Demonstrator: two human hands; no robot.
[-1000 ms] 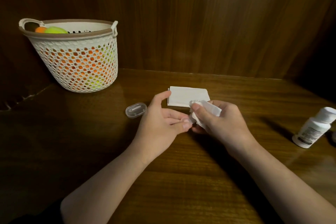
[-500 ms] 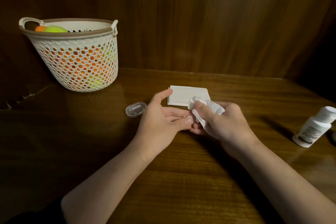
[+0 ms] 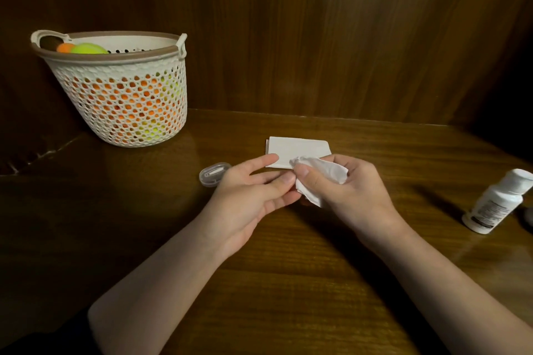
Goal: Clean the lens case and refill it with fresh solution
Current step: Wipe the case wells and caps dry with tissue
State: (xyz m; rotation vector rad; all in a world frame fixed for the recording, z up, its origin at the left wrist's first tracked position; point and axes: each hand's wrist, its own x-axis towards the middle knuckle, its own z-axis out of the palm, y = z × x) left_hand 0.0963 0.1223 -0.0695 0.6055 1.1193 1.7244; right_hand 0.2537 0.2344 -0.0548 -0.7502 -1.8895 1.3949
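Note:
My right hand point(image 3: 349, 193) grips a crumpled white tissue point(image 3: 323, 171) above the middle of the table, thumb on top of it. My left hand point(image 3: 251, 193) meets it from the left. Its thumb and middle fingers pinch at the tissue's lower edge while the index finger points out straight. Anything else between those fingers is hidden by the tissue. A small clear oval lens case point(image 3: 215, 174) lies on the table just left of my left hand, untouched. The white solution bottle point(image 3: 497, 202) stands capped at the far right.
A folded white tissue stack point(image 3: 297, 148) lies just behind my hands. A white perforated basket point(image 3: 124, 106) with orange and green balls stands at the back left. Dark wooden panels close off the back and the sides of the wooden table point(image 3: 288, 282).
My right hand has shifted the tissue slightly against my left fingertips, and both hands have edged a little away from me. The lens case and the bottle have not moved.

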